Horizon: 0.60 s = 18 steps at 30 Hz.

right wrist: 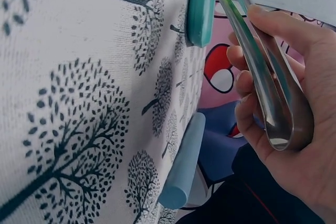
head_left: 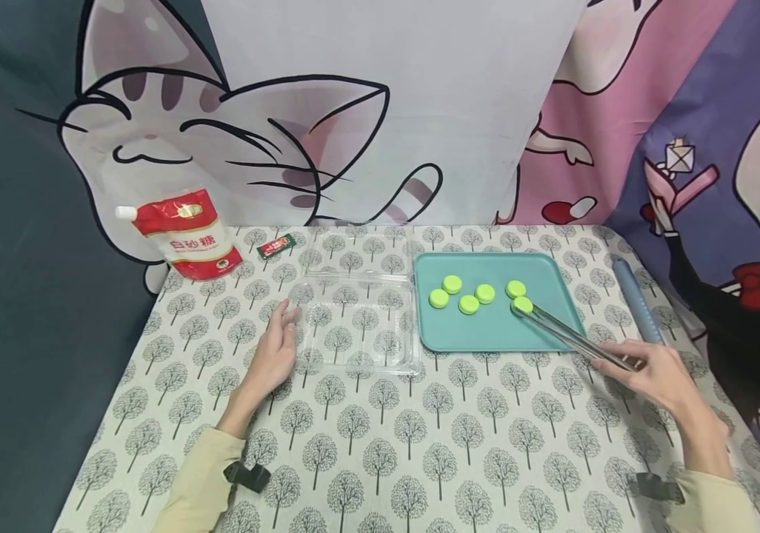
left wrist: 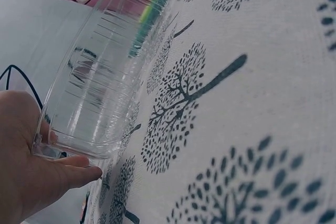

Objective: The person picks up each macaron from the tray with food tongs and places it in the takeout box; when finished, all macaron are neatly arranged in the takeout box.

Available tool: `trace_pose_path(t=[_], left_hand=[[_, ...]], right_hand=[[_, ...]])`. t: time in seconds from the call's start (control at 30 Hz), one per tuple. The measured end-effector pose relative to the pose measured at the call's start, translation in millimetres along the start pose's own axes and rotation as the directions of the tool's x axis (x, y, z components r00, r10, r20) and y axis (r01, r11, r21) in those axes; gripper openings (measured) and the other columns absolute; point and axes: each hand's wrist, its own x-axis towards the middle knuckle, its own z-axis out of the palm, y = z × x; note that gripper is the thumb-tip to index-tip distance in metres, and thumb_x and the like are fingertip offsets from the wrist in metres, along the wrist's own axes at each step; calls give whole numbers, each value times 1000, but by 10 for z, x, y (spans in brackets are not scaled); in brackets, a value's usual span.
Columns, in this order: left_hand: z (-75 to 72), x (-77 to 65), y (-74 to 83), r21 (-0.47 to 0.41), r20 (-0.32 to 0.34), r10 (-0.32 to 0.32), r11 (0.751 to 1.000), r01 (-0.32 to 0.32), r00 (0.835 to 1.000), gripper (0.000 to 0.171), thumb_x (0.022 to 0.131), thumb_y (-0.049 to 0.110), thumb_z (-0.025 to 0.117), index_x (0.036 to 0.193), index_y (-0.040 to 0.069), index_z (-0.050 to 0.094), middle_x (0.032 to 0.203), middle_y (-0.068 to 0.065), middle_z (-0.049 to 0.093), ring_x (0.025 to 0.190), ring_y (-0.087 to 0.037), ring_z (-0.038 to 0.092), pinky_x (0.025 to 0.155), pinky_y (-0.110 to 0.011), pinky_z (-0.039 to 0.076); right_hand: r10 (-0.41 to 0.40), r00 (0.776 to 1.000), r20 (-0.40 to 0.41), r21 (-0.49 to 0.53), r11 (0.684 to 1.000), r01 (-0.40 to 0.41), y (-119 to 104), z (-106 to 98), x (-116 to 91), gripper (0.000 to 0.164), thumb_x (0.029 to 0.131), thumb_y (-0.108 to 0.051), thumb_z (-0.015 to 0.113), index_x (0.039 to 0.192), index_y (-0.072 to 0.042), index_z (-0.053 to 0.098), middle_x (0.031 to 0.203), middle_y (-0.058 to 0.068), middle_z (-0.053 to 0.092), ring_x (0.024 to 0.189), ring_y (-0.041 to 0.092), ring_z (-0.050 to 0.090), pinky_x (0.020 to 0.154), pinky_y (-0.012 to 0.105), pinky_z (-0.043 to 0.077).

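In the head view, my right hand (head_left: 653, 374) holds metal tongs (head_left: 580, 340) whose tips are at a bright yellow-green, macaron-like round piece (head_left: 522, 305). Whether the tips squeeze it cannot be told. That piece touches another green piece (head_left: 515, 289) on the teal tray (head_left: 500, 342). The right wrist view shows my fingers (right wrist: 257, 124) and thumb around the tongs. My left hand (head_left: 275, 346) is at the left side of a clear plastic container (head_left: 353, 363), its fingers fairly straight. In the left wrist view, the fingers (left wrist: 79, 174) touch the container's corner.
Several more green round pieces (head_left: 468, 304) lie on the tray's left half. The container's clear lid (head_left: 360, 252) lies folded back behind it. A red and white sugar pouch (head_left: 190, 235) and a small green-red packet (head_left: 276, 246) are at back left. A blue-grey rod (head_left: 638, 300) lies at right.
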Motion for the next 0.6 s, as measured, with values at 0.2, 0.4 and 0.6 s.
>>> trace_pose_path(t=[0.2,0.4,0.6], left_hand=[[3,9,-12,1,6,-2,1000,2,1000,56,109,12,29,162,3,10,161,-21,37,148,-42,35,127,-56,22],[-2,4,-1,8,6,-4,1000,4,1000,56,109,12,29,161,3,10,160,-21,38,149,-41,34,127,-56,21],[10,-8,16,1,-4,-9,1000,9,1000,56,109,13,29,161,2,10,160,-21,38,146,-42,38,126,-58,23]], right_hand=[[-21,1000,-11,-3,1000,21,-54,-51,-21,39,78,-25,86,109,-3,78,106,26,73,65,-9,52,54,19,42],[-25,1000,-8,19,1000,25,-216,-115,55,38,80,-25,86,111,-4,78,114,29,70,71,1,58,63,23,49],[-34,999,14,27,999,34,-473,-144,184,39,82,-28,84,113,-5,78,120,31,68,111,51,61,87,68,47]])
